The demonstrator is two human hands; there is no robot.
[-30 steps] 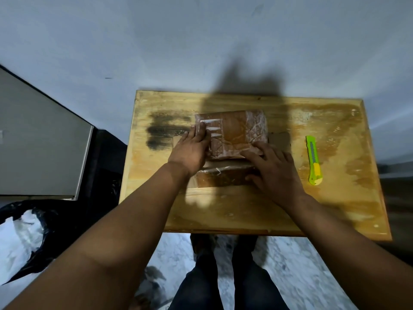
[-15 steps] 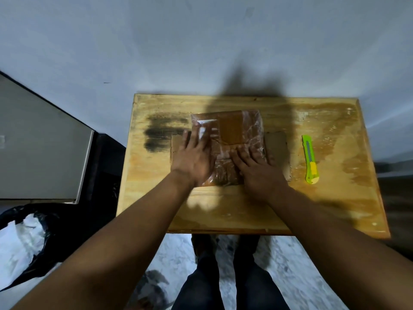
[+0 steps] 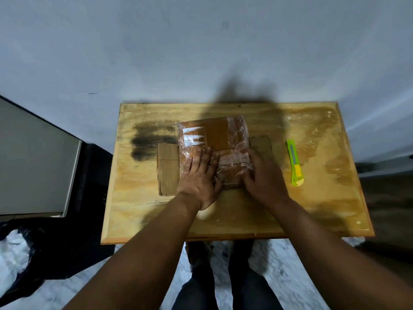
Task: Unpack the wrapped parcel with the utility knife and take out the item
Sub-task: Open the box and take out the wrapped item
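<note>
The parcel is brown cardboard under crinkled clear plastic wrap, lying flat in the middle of the wooden table. Cardboard flaps stick out from under it at the left and right. My left hand lies flat on the near part of the wrap with its fingers spread. My right hand sits at the wrap's near right corner, fingers curled into bunched plastic. The green and yellow utility knife lies alone to the right of the parcel, touched by neither hand.
A dark stain marks the table's far left. A grey cabinet stands to the left, with a black bin bag on the floor below it. A pale wall backs the table. My legs are at the near edge.
The wrapped parcel, tilted up a second ago, now lies flat. My left hand slid right onto the wrap. My right hand moved right to the wrap's corner and curled its fingers.
</note>
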